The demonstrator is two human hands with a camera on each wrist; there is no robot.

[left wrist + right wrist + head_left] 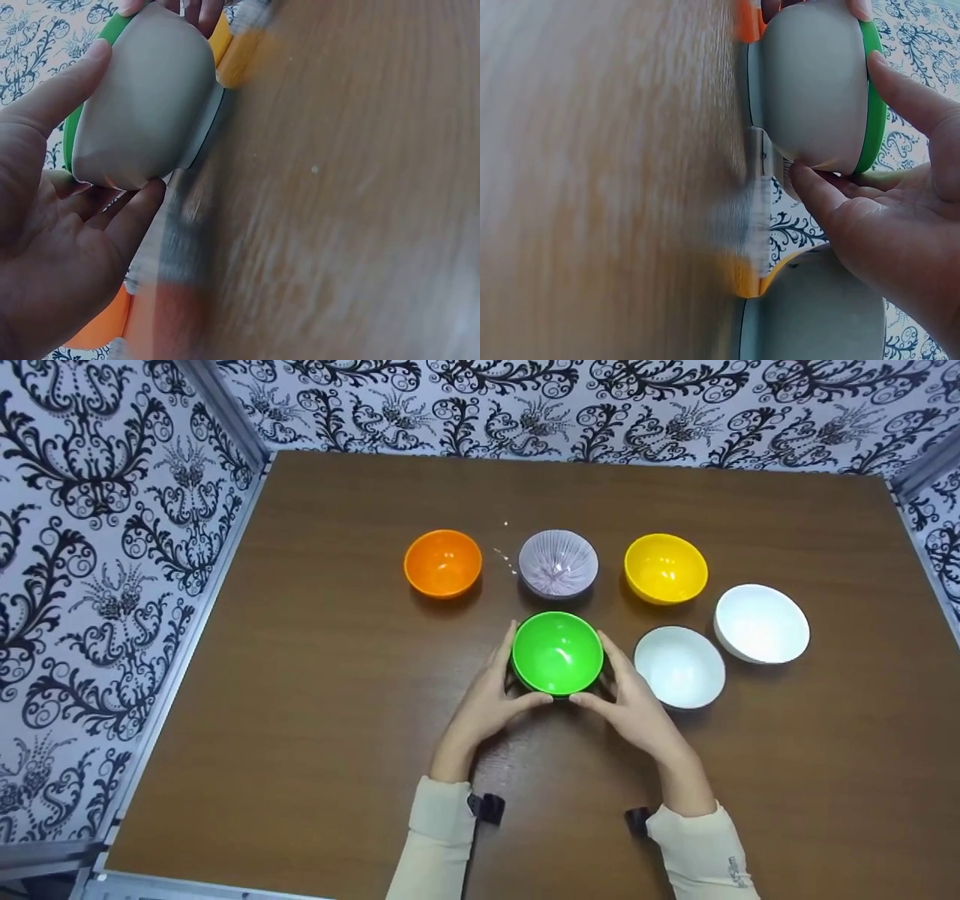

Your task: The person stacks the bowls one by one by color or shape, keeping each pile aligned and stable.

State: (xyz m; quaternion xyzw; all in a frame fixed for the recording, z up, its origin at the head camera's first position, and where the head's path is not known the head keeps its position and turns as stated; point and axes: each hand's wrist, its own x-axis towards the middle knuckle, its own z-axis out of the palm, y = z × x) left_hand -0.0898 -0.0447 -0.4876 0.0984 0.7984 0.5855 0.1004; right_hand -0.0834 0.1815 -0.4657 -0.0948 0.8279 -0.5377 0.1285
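Observation:
A bright green bowl [558,653] is nested in a pale bowl [146,97], with its green rim [874,97] showing above the pale wall in both wrist views. From the left, my left hand [489,701] grips the pair, thumb at the near rim and fingers round the side. My right hand [634,705] holds the opposite side in a mirrored way. The base of the pair is right at the tabletop. Just beyond stands a ribbed, lilac-tinted glass bowl [559,564], and a white bowl [679,668] is close beside the right hand.
An orange bowl [443,564] and a yellow bowl [666,569] stand in the back row, either side of the glass bowl. Another white bowl [762,624] is at the right. Small white specks lie near the orange bowl. Patterned walls border the brown table [315,675].

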